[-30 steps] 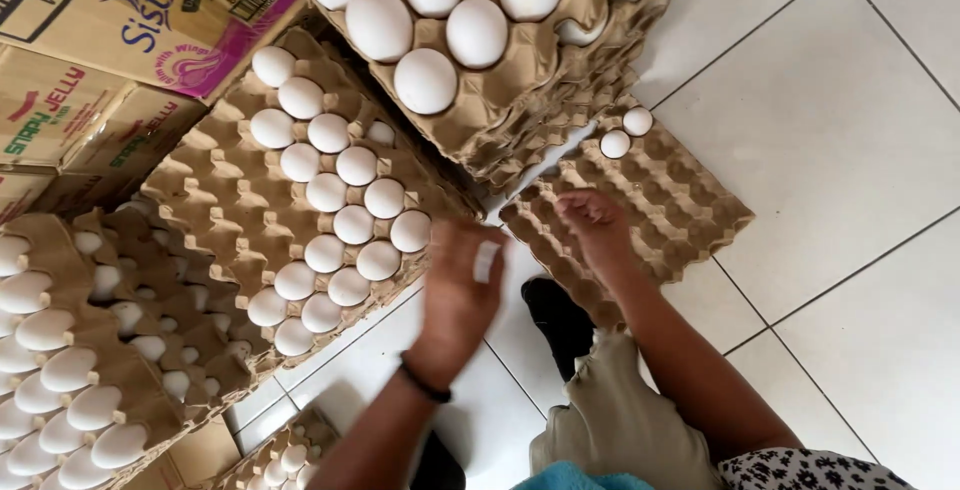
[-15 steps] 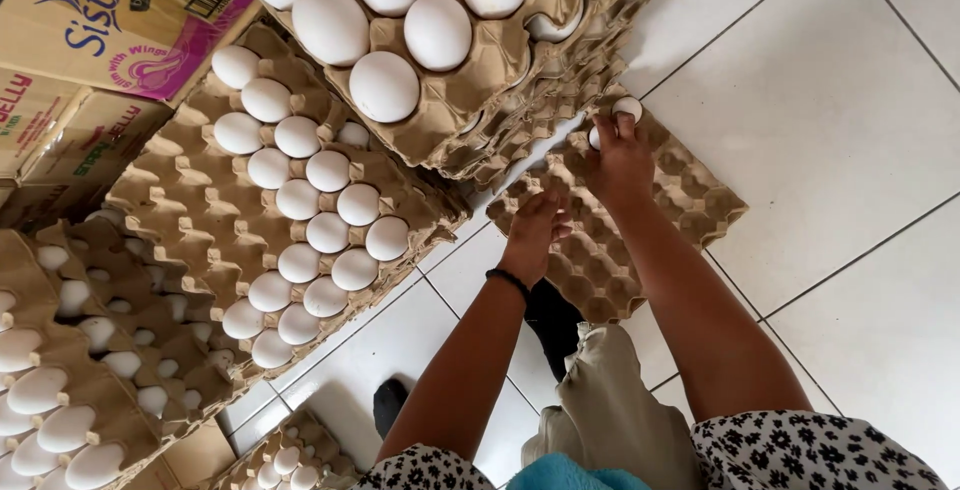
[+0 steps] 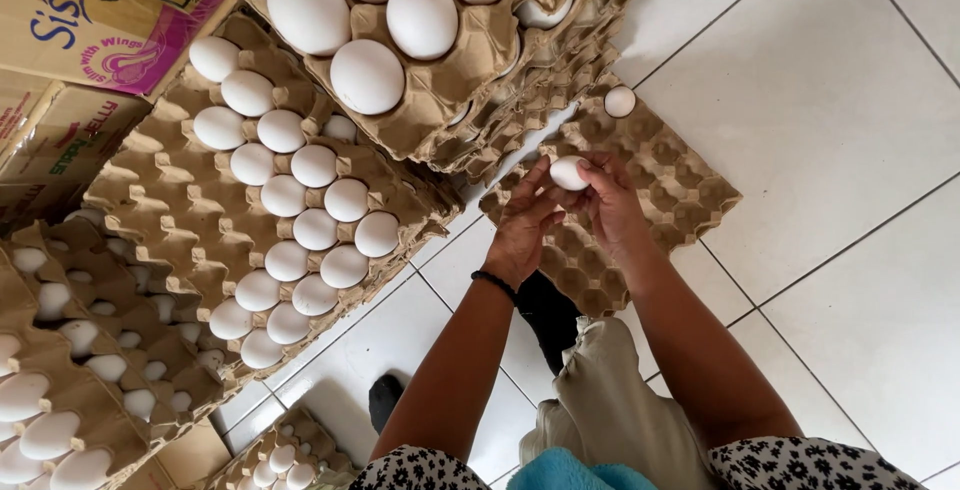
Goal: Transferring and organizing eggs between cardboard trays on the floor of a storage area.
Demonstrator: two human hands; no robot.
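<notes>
A white egg (image 3: 568, 172) is held between both hands above a brown pulp egg tray (image 3: 690, 200) lying on the white tiled floor. My right hand (image 3: 612, 205) grips the egg from the right. My left hand (image 3: 522, 228), with a dark band at the wrist, touches it from the left. One more white egg (image 3: 620, 102) sits in a cup at the far corner of that tray. The other cups of the tray that show are bare.
Stacked trays of white eggs (image 3: 290, 210) stand to the left, with a higher stack (image 3: 400, 30) at top centre. More trays (image 3: 60, 390) fill the left edge, a small one (image 3: 275, 460) lies below. Cardboard boxes (image 3: 90, 20) sit top left. White tiles (image 3: 850, 150) spread right.
Both hands have come together over the floor tray and now hold one egg between them; a second ago my left hand was apart, nearer the left stack.
</notes>
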